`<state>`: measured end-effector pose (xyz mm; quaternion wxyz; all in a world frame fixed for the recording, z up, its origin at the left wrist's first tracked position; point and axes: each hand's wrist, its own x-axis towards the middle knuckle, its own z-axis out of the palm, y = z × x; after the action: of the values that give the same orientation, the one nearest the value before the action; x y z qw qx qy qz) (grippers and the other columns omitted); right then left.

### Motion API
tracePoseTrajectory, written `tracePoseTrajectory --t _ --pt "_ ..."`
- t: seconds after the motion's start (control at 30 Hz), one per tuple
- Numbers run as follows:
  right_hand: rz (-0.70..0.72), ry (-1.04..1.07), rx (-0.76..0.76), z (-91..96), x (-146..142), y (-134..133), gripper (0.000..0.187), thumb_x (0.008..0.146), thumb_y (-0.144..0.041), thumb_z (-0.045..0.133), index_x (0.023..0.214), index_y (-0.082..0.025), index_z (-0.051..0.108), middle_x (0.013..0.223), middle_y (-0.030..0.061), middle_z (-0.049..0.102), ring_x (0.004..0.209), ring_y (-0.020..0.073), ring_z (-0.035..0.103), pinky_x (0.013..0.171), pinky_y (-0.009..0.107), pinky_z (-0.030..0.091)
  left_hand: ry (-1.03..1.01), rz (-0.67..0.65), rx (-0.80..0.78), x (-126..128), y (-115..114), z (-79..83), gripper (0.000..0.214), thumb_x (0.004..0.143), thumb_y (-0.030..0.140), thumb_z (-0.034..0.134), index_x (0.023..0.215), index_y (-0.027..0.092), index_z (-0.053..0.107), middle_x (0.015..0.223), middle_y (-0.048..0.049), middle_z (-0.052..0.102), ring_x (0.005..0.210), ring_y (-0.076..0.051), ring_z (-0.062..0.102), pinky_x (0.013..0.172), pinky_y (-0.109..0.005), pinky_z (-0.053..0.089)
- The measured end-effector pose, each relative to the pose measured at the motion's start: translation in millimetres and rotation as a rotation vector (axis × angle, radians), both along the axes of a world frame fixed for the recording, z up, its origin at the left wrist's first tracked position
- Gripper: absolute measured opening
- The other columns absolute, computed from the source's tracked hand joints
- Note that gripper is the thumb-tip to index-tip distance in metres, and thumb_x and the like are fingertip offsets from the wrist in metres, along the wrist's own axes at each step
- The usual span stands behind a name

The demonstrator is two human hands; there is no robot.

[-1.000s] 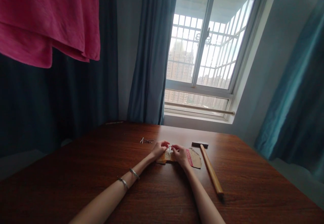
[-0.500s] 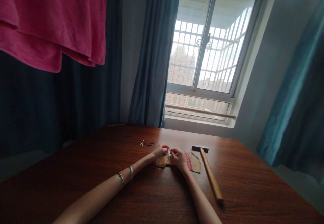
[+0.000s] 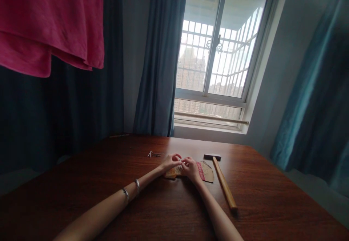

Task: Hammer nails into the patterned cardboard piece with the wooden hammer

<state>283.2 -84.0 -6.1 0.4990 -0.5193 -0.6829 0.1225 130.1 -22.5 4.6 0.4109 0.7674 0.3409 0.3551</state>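
Observation:
Both hands meet over a flat piece of brown cardboard (image 3: 207,172) with a pink patterned band, lying on the wooden table (image 3: 81,186). My left hand (image 3: 169,161) has its fingers curled and pinched together at the card's left part. My right hand (image 3: 191,168) is also pinched, fingertips touching the left hand's; a small thin metal piece, likely a nail, seems held between them, too small to be sure. Two bangles sit on my left wrist (image 3: 131,190).
A hammer (image 3: 221,181) with a long wooden handle and dark head lies just right of the card. A few loose nails (image 3: 154,154) lie behind the left hand. Window, blue curtains and a hanging pink cloth (image 3: 51,26) stand beyond the table.
The hands stay on the card, the fingertips drawing closer together. The view has shifted slightly; hammer and nails have not moved.

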Motion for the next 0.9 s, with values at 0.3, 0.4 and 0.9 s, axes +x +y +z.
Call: tracePoseTrajectory --t 0.3,0.4,0.9 --pt "0.023 0.008 -0.011 -1.4 -1 0 0.018 0.076 -0.026 0.054 0.075 -0.018 0.07 0.081 0.0045 0.064 0.064 0.0125 0.058 0.06 0.022 0.046 -0.072 0.02 0.123 2 -3 -13.2 0.033 0.071 0.041 0.06 0.085 0.012 0.065 0.074 -0.0052 0.066 0.069 -0.016 0.059 0.062 -0.024 0.044" --pt "0.019 -0.003 -0.013 -1.0 -1 -2 0.018 0.075 -0.024 0.054 0.076 -0.017 0.07 0.081 0.0045 0.064 0.063 0.0119 0.058 0.059 0.022 0.045 -0.084 0.015 0.12 2 1 -16.7 0.033 0.071 0.041 0.06 0.084 0.011 0.066 0.074 -0.0057 0.067 0.069 -0.016 0.059 0.061 -0.023 0.044" --pt "-0.183 -0.279 0.054 20.3 -1 -33 0.032 0.079 -0.019 0.046 0.109 -0.017 0.056 0.097 0.0065 0.059 0.078 0.0152 0.058 0.074 0.025 0.043 -0.095 0.021 0.064 4 1 -13.7 0.03 0.069 0.038 0.061 0.08 0.01 0.068 0.074 -0.0068 0.067 0.069 -0.016 0.06 0.063 -0.024 0.044"
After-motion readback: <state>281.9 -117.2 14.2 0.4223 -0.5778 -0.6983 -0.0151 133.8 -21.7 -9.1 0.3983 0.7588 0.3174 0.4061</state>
